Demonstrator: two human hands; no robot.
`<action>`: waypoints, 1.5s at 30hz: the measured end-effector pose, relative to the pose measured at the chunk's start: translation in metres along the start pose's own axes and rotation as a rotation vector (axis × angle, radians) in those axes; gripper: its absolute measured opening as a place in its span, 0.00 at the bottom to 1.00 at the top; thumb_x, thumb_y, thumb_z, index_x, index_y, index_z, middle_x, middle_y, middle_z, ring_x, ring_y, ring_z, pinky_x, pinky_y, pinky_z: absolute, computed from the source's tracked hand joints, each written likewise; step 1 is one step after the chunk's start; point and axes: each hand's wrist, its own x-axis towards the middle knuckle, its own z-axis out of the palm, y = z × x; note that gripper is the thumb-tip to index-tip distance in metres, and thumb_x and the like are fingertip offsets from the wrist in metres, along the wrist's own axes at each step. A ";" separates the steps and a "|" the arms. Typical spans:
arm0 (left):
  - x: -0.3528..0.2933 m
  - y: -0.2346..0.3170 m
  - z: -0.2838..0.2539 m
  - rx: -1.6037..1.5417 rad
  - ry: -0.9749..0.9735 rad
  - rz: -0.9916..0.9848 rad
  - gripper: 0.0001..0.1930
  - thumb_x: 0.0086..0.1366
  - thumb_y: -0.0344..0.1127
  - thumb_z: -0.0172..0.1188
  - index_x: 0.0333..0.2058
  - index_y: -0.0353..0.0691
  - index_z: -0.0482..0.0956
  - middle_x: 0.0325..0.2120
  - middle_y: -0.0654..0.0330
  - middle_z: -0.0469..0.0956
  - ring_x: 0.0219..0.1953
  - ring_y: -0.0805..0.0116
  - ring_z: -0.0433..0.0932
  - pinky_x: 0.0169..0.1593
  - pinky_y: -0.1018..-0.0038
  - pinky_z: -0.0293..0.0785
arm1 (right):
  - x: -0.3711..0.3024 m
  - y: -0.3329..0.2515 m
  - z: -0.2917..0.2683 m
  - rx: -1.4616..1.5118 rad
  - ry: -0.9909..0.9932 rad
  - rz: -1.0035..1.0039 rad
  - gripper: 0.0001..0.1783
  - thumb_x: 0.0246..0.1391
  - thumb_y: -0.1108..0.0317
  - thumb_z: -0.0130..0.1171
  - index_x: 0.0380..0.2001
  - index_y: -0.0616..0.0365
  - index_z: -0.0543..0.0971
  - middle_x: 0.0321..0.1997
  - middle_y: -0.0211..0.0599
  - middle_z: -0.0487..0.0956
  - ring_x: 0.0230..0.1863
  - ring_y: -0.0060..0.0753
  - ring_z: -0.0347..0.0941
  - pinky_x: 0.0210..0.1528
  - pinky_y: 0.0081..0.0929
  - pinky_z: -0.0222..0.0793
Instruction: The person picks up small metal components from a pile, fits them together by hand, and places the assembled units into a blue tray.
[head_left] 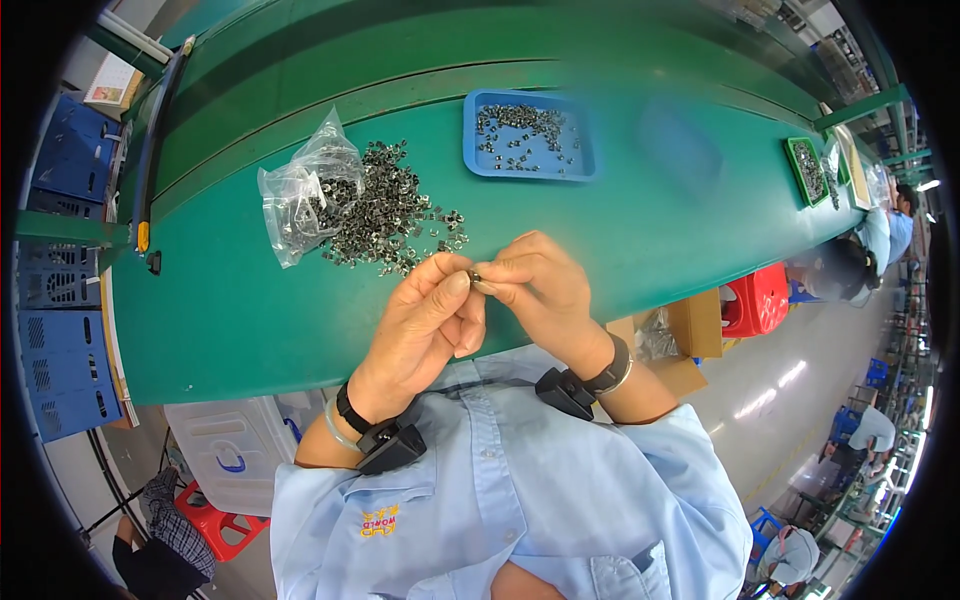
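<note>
1 small dark part (pixel 475 277) is held above the worktop (pixel 240 330) in the narrow grip of the left hand (pixel 422 315) and right hand (pixel 543 285), apparently so that it is steadied from 2 sides, with the loose pile (pixel 385 215) and blue tray (pixel 525 175) placed within reach.

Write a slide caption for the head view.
Left hand and right hand pinching a small part, a loose pile and blue tray beyond.

Pinched part (pixel 475 278) partly hidden, details indistinct
</note>
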 end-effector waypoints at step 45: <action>-0.001 0.011 -0.018 0.175 0.077 0.089 0.09 0.65 0.34 0.55 0.42 0.38 0.74 0.21 0.62 0.75 0.20 0.77 0.71 0.22 0.83 0.64 | 0.007 -0.004 0.011 -0.209 -0.056 -0.031 0.10 0.43 0.74 0.64 0.33 0.54 0.80 0.33 0.30 0.76 0.35 0.32 0.72 0.35 0.27 0.65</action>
